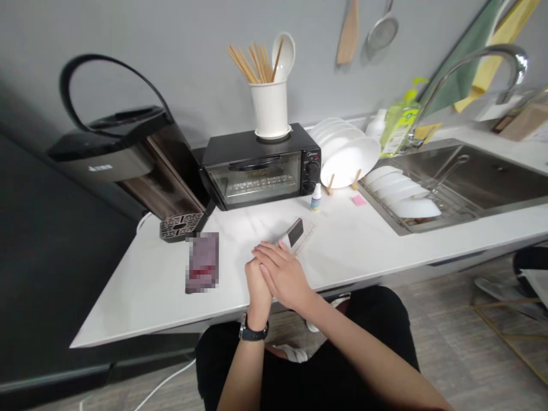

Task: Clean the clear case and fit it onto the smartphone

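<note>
My two hands are pressed together above the front edge of the white counter [351, 251]. My right hand [286, 275] lies flat across my left hand [256, 288], fingers stretched toward the left. The left hand is mostly covered, so its fingers are hidden; a dark watch [253, 332] sits on that wrist. Just beyond my fingertips a small white device with a dark screen [295, 233] lies on the counter, apart from both hands. A blurred dark reddish flat object [202, 262] lies to the left of my hands.
A black toaster oven [261, 166] with a white utensil holder [270, 108] on top stands at the back. Left of it is a dark water dispenser [128, 154]. White plates [349, 157] stand in a rack beside the sink [475, 177]. A small bottle [315, 198] and a pink note [358, 200] lie nearby.
</note>
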A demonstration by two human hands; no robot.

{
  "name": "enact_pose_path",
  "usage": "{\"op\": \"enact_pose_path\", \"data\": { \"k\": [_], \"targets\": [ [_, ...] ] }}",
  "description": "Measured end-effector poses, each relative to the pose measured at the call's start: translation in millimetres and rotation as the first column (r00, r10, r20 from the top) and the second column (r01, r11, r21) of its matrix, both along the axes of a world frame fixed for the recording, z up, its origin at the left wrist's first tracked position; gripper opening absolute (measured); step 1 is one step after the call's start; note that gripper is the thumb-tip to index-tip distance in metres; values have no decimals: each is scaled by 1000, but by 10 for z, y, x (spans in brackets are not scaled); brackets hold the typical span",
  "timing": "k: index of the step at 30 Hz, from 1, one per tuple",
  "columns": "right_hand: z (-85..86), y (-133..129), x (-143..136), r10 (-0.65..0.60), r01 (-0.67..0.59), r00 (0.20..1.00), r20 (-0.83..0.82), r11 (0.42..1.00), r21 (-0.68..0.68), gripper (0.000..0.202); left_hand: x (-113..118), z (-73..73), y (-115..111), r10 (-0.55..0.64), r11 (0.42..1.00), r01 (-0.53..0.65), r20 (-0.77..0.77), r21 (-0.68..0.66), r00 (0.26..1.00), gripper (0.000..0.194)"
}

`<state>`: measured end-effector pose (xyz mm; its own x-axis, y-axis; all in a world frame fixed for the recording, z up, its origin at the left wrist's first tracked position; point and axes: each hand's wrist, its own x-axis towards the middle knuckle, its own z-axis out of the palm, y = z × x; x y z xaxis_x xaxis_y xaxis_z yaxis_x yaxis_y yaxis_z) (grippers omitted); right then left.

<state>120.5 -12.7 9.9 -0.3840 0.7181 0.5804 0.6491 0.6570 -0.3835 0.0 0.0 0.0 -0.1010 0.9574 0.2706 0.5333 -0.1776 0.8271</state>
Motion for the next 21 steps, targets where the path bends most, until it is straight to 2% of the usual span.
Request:
{"op": "enact_pose_path", "data": {
  "k": [2,4,8,10,12,15,18,21],
  "targets": [
    [15,84,79,56,-56,998,9,998,1,42,4,11,3,3,1000,-3,3,-7,1000,29],
    [32,264,288,68,-68,997,23,998,-1,37,43,24,0,12,1000,-12,20,-11,1000,27],
    [80,641,769,-80,81,996,30,996,-45,34,142,37,-19,-12,999,15,88,-29,996,22],
    [94,711,867,-153,155,988,27,986,-63,38,164,37,-27,-16,999,20,120,-37,993,25],
    [82,661,810,-193,193,981,14,979,-59,39,164,36,-30,-14,999,19,133,-34,991,25],
    [21,409,501,-185,185,983,-16,983,-20,36,131,31,-27,-19,1000,19,110,-2,994,26],
    [-36,141,171,-96,96,995,-32,995,20,38,85,15,-11,-1,1000,-1,71,29,997,30],
    [-42,87,105,3,-2,1000,-27,999,33,40,61,-7,8,7,999,-9,68,35,998,26]
  ]
}}
